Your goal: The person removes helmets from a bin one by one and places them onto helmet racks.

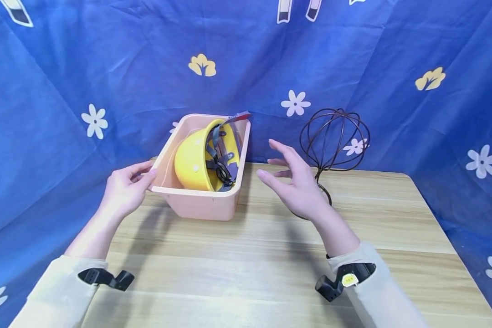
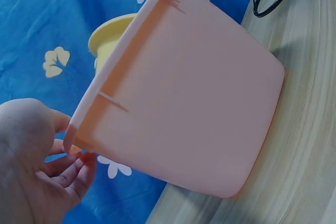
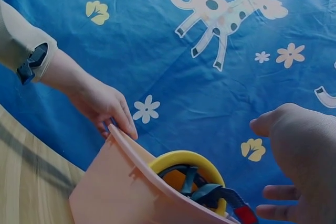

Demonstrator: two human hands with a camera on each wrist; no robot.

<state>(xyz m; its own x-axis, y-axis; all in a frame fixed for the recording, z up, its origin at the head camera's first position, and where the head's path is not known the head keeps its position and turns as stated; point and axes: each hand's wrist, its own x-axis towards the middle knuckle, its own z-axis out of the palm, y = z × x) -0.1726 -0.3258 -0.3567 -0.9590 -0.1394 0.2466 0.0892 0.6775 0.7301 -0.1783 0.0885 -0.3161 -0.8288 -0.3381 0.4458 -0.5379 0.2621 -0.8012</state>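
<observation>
A pink plastic bin (image 1: 201, 206) stands at the back left of the table. My left hand (image 1: 125, 189) pinches its front left rim between thumb and fingers, which the left wrist view also shows. Inside the bin a yellow hard hat (image 1: 190, 159) lies on its side, its dark straps and inner harness facing right. A strap with a red end (image 1: 242, 116) sticks up over the back rim. My right hand (image 1: 297, 182) is in the air to the right of the bin, thumb and fingers spread and holding nothing.
A dark wire stand (image 1: 321, 166) with a balloon-shaped cage top is behind the right hand, its base partly hidden by that hand. Blue patterned cloth (image 1: 246, 68) hangs around the wooden table (image 1: 229, 269).
</observation>
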